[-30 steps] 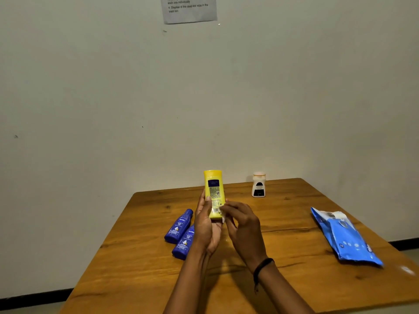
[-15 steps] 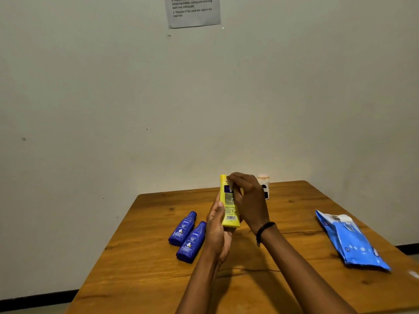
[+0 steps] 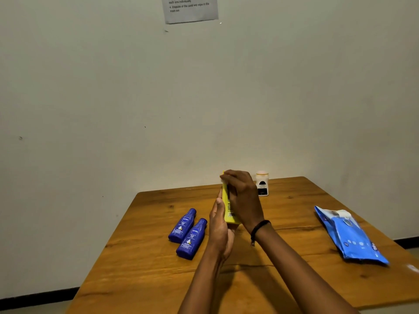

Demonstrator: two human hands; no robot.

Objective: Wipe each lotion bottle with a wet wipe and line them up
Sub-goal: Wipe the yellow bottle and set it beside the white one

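I hold a yellow lotion bottle upright above the middle of the wooden table. My left hand grips its lower end from the left. My right hand wraps over its upper half, fingers curled round the top, and hides most of the bottle. No wipe shows under those fingers. Two blue lotion bottles lie side by side on the table, just left of my left hand. A small white bottle stands at the far edge behind my right hand.
A blue pack of wet wipes lies flat near the table's right edge. The table stands against a pale wall, with a paper notice taped high up.
My right hand has slid from the bottle's lower part up to its top. The bottle has turned, so its narrow side faces me now.
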